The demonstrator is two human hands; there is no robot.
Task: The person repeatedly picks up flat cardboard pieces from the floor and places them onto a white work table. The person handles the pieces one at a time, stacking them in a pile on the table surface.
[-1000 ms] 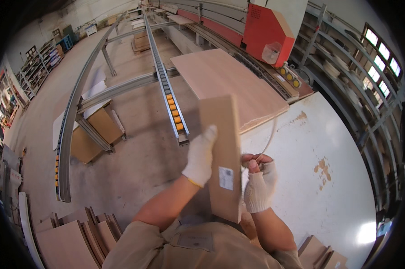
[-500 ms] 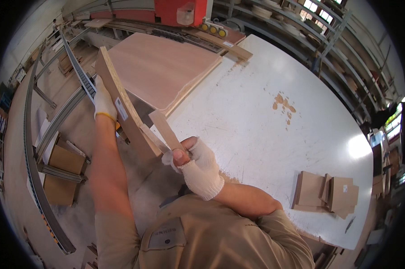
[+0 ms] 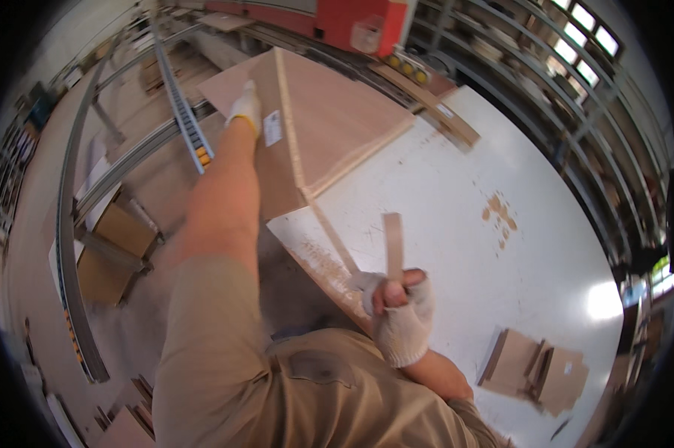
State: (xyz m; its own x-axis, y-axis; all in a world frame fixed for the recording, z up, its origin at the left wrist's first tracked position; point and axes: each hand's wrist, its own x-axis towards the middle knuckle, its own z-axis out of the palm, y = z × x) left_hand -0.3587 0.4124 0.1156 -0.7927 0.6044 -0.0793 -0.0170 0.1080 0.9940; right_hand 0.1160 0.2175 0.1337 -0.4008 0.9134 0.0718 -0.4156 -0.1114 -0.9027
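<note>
My left hand, in a white glove with a yellow cuff, reaches far forward and grips the outer side of a long brown wooden board. A white label is stuck on the board, whose pale raw edge faces up. The left fingertips are partly hidden. My right hand, in a fingerless-looking white glove, is closed over the white table, pinching a short narrow wooden strip that points up. A second thin strip runs from the right hand to the near end of the board.
Large reddish-brown sheets lie beyond the board on the white table. Small brown wooden pieces are stacked at the right, and a plank lies at the back. A red machine stands behind; metal rails run at left.
The board has swung right, from over the floor to beside the stacked sheets, with my left hand on it. My right hand has shifted right over the table, still holding the strips.
</note>
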